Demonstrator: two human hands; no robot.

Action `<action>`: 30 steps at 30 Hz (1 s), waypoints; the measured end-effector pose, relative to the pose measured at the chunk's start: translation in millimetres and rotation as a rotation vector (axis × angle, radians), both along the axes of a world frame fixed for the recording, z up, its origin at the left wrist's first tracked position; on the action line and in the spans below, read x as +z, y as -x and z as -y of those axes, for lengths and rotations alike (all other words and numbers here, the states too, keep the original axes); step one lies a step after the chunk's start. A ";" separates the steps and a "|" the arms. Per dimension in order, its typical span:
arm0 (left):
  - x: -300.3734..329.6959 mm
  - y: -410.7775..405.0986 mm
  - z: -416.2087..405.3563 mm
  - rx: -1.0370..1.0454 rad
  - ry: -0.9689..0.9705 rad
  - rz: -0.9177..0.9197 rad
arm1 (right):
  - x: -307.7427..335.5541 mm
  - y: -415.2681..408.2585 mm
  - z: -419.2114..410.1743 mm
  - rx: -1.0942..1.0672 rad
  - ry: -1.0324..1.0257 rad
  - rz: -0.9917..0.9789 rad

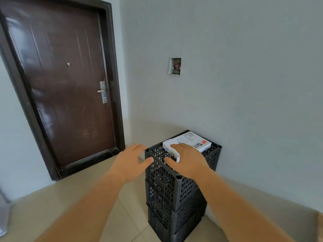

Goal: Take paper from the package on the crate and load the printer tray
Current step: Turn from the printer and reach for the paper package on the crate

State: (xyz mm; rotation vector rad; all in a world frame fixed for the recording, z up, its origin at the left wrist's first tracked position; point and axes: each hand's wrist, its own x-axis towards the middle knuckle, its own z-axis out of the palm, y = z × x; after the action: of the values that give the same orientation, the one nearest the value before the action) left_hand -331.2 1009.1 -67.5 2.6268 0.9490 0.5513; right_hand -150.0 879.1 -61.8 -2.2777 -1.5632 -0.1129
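White paper package (pixel 190 139) atop stacked black crates (pixel 174 186), just beyond right hand (pixel 189 163) fingers; left hand (pixel 130 163) beside; both spread, empty; likely heavy, stiff, best gripped by opposite edges

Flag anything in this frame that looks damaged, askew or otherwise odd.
One thing: the wall box on the grey wall above the crates has no cover plate, and loose wires show inside. Otherwise the paper package lies flat on the stacked black crates, and both hands hover near it, left hand, right hand.
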 end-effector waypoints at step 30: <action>-48.3 -273.0 -357.1 -0.487 -0.019 -0.160 | -62.0 -189.0 -279.6 -0.447 0.047 -0.190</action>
State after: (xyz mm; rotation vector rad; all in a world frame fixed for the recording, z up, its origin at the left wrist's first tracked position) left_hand -58.2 1366.2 -115.8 2.8061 0.3121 0.2321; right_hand 38.9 1158.7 -123.8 -2.5528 -0.9557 0.0247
